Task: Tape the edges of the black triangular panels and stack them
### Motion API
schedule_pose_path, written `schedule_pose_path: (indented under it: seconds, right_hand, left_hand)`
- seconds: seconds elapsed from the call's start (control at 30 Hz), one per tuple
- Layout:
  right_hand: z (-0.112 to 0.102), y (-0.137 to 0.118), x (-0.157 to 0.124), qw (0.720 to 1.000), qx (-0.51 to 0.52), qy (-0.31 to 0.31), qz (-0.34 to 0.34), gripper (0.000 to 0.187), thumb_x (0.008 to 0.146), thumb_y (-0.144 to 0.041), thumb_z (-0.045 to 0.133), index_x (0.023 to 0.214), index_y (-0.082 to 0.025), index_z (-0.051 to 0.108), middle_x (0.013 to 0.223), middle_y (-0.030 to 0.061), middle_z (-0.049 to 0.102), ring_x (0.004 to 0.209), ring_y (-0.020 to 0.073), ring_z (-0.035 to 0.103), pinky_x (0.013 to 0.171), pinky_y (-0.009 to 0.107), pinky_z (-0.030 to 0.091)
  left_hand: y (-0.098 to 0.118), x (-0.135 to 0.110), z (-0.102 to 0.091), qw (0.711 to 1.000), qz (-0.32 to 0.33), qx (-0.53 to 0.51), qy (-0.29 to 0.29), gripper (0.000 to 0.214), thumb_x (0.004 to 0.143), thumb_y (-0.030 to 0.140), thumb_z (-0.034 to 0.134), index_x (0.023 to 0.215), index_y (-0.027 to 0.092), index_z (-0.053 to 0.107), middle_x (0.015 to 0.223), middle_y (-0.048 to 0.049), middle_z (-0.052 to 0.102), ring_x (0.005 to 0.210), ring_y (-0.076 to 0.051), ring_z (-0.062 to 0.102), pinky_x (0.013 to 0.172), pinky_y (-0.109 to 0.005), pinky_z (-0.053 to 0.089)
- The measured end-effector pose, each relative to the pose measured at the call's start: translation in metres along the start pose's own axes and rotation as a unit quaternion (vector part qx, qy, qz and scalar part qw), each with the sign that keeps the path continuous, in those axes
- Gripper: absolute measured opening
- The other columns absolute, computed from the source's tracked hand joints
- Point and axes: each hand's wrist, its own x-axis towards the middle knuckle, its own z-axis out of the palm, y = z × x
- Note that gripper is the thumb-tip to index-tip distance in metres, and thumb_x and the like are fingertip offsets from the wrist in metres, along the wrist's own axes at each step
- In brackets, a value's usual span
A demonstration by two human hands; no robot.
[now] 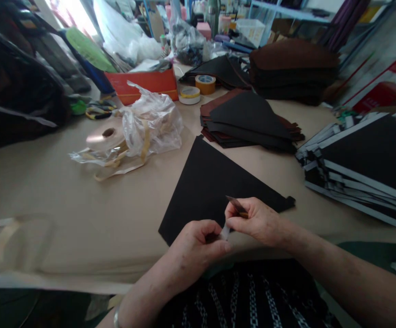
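Note:
A black wedge-shaped sheet [208, 182] lies flat on the table in front of me. Over its near edge, my left hand [201, 241] is closed, thumb and fingers around one end of a short white strip [225, 231]. The strip's other end meets the fingertips of my right hand [255, 221]. That hand is also closed, and a small thin blade [237, 206] juts from it up and to the left over the sheet. Whether my left fingers also grip the sheet's edge is hidden.
Behind the sheet lies a stack of black and brown pieces [245, 118]. White-edged black sheets [365, 168] are piled at the right. A clear plastic bag [153, 123], a tape roll [105, 136] and an orange box [143, 84] occupy the left back. Brown folded material [293, 68] rises behind.

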Motion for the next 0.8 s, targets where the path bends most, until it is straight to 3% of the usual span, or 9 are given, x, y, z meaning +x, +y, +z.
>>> schedule_pose_path:
  seconds: [0.1,0.2,0.43,0.6,0.8]
  right_hand:
    - [0.000,0.002,-0.008,0.999,0.026,0.021,0.004,0.006,0.074,-0.018,0.054,0.069,-0.017,0.053,0.062,-0.0044,0.048,0.057,0.0069,0.041,0.054,0.019,0.034]
    - [-0.014,0.011,-0.020,0.998,0.015,0.067,0.001,0.006,0.073,-0.018,0.054,0.066,-0.017,0.053,0.061,-0.0046,0.047,0.057,0.0070,0.040,0.054,0.020,0.032]
    - [-0.087,0.053,-0.048,0.960,-0.063,0.271,0.039,0.011,0.069,-0.026,0.057,0.064,-0.017,0.054,0.062,-0.0030,0.049,0.060,0.0096,0.043,0.061,0.023,0.035]
    - [-0.110,0.083,-0.055,0.946,-0.121,0.282,0.100,0.012,0.068,-0.028,0.053,0.063,-0.017,0.052,0.055,-0.0047,0.045,0.051,0.0084,0.038,0.052,0.022,0.030]
    - [-0.107,0.080,-0.055,0.934,-0.221,0.263,0.097,0.011,0.069,-0.024,0.049,0.062,-0.017,0.052,0.054,-0.0041,0.046,0.051,0.0087,0.039,0.052,0.022,0.030]
  left_hand:
    - [-0.004,0.003,-0.001,0.999,-0.029,-0.010,-0.024,0.026,0.071,0.038,0.057,0.058,0.016,0.055,0.051,0.0057,0.039,0.049,-0.008,0.031,0.045,-0.020,0.024]
    - [-0.011,0.007,-0.006,0.998,-0.046,0.002,-0.050,0.029,0.071,0.044,0.058,0.059,0.017,0.058,0.051,0.0042,0.044,0.047,-0.009,0.033,0.044,-0.020,0.026]
    - [-0.007,0.009,-0.043,0.987,-0.075,0.141,-0.034,0.042,0.067,0.058,0.054,0.056,0.018,0.060,0.052,0.0023,0.043,0.049,-0.011,0.035,0.044,-0.019,0.029]
    - [-0.021,0.009,-0.056,0.976,-0.100,0.191,-0.020,0.043,0.062,0.058,0.054,0.050,0.017,0.060,0.048,0.0030,0.042,0.048,-0.010,0.036,0.044,-0.018,0.030]
    - [-0.043,0.006,-0.048,0.971,-0.086,0.225,0.002,0.049,0.067,0.063,0.050,0.049,0.018,0.059,0.048,0.0033,0.040,0.047,-0.010,0.036,0.043,-0.018,0.027]
